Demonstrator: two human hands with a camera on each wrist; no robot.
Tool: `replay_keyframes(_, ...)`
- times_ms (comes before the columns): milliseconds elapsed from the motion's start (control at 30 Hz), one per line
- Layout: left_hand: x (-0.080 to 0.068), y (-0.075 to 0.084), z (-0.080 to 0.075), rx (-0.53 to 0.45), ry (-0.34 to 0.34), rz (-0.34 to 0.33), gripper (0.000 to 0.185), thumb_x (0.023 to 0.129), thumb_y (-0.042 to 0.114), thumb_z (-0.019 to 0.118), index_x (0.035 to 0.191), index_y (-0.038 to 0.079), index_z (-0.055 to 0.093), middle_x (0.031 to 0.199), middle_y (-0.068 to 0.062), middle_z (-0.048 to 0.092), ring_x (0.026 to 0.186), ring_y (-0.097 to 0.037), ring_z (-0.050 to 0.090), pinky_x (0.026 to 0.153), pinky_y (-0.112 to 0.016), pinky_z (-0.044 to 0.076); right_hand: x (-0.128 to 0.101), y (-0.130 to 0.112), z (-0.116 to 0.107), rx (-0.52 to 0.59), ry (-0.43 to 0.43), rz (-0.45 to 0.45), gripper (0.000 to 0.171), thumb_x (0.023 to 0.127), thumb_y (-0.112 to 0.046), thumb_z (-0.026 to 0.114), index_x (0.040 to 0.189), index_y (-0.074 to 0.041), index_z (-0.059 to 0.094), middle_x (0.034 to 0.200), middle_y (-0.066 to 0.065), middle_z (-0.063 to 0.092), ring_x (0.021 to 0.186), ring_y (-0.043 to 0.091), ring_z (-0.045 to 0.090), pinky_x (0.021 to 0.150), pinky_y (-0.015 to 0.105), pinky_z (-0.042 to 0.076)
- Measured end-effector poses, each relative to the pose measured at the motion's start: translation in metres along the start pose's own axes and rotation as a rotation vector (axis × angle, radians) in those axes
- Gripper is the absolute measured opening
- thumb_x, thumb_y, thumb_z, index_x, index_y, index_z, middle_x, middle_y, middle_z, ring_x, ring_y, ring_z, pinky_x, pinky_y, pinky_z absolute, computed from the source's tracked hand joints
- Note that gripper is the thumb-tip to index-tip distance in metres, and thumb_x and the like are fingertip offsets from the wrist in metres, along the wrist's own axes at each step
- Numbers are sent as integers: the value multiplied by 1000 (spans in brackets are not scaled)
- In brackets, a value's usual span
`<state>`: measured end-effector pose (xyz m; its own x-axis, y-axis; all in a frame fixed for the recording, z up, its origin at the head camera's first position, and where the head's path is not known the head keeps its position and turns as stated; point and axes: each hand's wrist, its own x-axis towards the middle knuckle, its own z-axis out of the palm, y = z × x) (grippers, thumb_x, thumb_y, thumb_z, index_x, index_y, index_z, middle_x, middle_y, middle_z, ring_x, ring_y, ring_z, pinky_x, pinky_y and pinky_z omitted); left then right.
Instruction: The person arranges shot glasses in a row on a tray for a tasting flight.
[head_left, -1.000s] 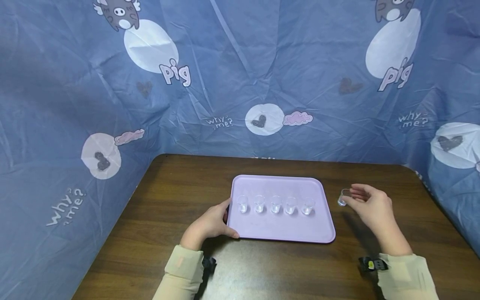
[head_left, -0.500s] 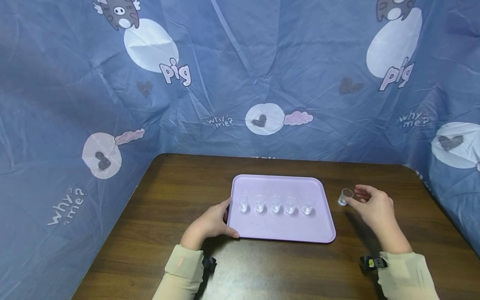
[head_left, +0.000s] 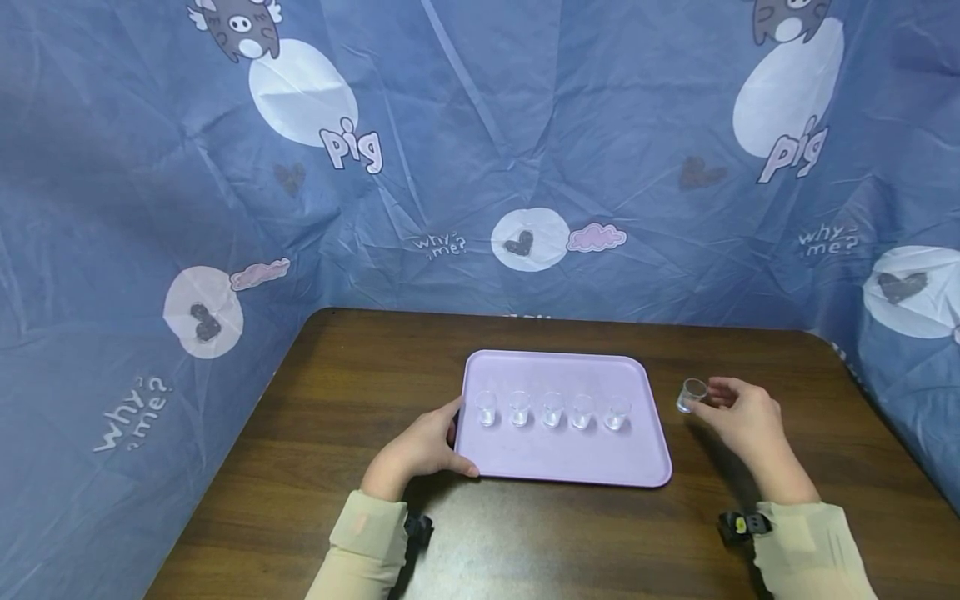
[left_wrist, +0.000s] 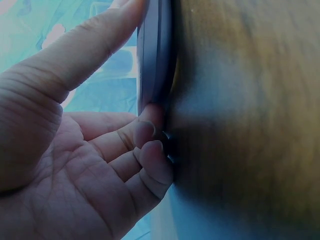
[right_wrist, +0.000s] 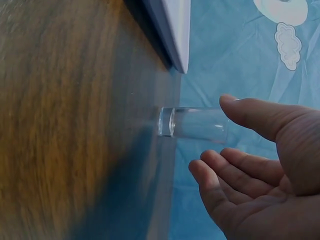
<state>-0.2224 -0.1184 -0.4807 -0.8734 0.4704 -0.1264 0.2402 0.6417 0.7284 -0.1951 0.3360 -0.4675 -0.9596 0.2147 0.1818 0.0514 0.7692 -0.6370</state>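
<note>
In the head view a small clear shot glass [head_left: 686, 398] stands upright on the table, right of the lilac tray [head_left: 525, 458]. My right hand [head_left: 746, 417] is just right of it, fingers loosely bent and nothing between them. The right wrist view has the thumb [right_wrist: 250, 116] overlapping the rim of the shot glass [right_wrist: 195, 124], with the other fingertips spread below and apart from it. My left hand [head_left: 420, 450] grips the tray's front left corner; in the left wrist view, the thumb [left_wrist: 95, 47] lies along the tray edge [left_wrist: 154, 55] and the fingers curl against its side.
Several matching shot glasses [head_left: 552, 411] stand in a row across the tray's middle. The brown wooden table [head_left: 360, 367] ends at the back against a blue printed curtain [head_left: 420, 192]. A black strap device [head_left: 742, 527] sits on the right wrist.
My right hand's fingers, earlier overlapping the shot glass's rim, shifted right off it, then came slightly down and back toward it. The glass, tray and left hand stay put.
</note>
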Motion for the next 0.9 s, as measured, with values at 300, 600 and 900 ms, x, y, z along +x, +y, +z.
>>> replay_keyframes(300, -2, 3, -2, -13, -8, -12, 112, 64, 17, 99, 153, -4, 35, 84, -6, 62, 76, -18, 58, 74, -40, 49, 1, 1, 3, -26, -72, 36, 53, 85, -21, 83, 117, 17, 63, 106, 30, 69, 98, 45, 67, 85, 57, 46)
replay_keyframes(600, -3, 4, -2, -13, -6, -5, 111, 64, 17, 99, 153, -4, 36, 85, -6, 62, 77, -18, 58, 73, -40, 49, 4, 3, 5, -46, -64, 12, 47, 85, -20, 83, 109, 16, 66, 93, 25, 72, 89, 43, 68, 82, 58, 45)
replay_keyframes(900, -3, 3, -2, -3, -3, -6, 112, 63, 18, 99, 153, -5, 35, 85, -6, 62, 77, -18, 58, 74, -40, 49, 6, 6, 13, -21, -10, 10, 40, 85, -19, 83, 103, 14, 70, 92, 24, 72, 88, 43, 68, 88, 59, 37)
